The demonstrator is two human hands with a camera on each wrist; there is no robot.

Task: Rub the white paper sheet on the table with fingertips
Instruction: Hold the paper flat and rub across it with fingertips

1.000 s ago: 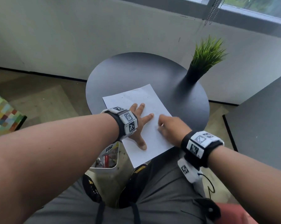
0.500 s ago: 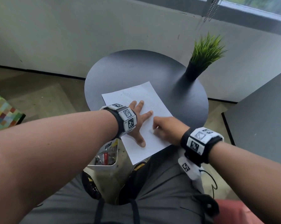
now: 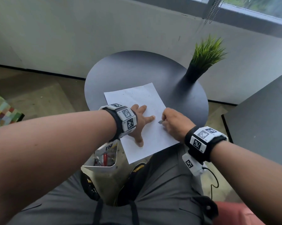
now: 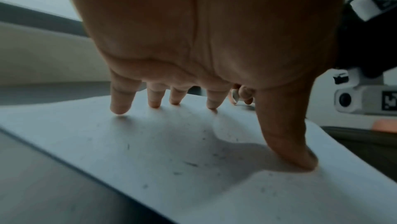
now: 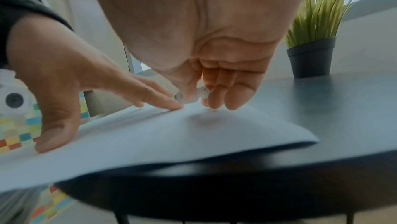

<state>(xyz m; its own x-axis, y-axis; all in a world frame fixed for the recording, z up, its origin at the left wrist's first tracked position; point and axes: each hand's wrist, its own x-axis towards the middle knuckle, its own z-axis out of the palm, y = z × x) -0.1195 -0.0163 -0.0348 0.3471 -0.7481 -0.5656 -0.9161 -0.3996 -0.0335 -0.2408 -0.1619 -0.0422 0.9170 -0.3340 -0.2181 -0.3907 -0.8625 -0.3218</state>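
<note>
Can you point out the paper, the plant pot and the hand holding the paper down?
white paper sheet (image 3: 137,96): head view, bare far part.
plant pot (image 5: 311,58): right wrist view, dark side wall.
left hand (image 3: 139,123): head view, back of hand.

- Pale wall (image 3: 88,33) seen behind, w/ dark skirting along its base.
- Window (image 3: 257,5) set at top right; daylight and greenery seen through it; bead chain (image 3: 212,9) hung from frame.
- Floor (image 3: 39,95) laid in wood-look planks, brownish.
- Round dark table (image 3: 137,70) placed near wall.
- Plant (image 3: 206,52) in dark pot stood at table's far right edge.
- Grey cabinet (image 3: 263,120) seen at right, close to table.
- Multicolour checked item (image 3: 0,109) seen at left edge; type can't be told.
- White bin (image 3: 103,159) w/ clutter seen under table's near edge.
</note>
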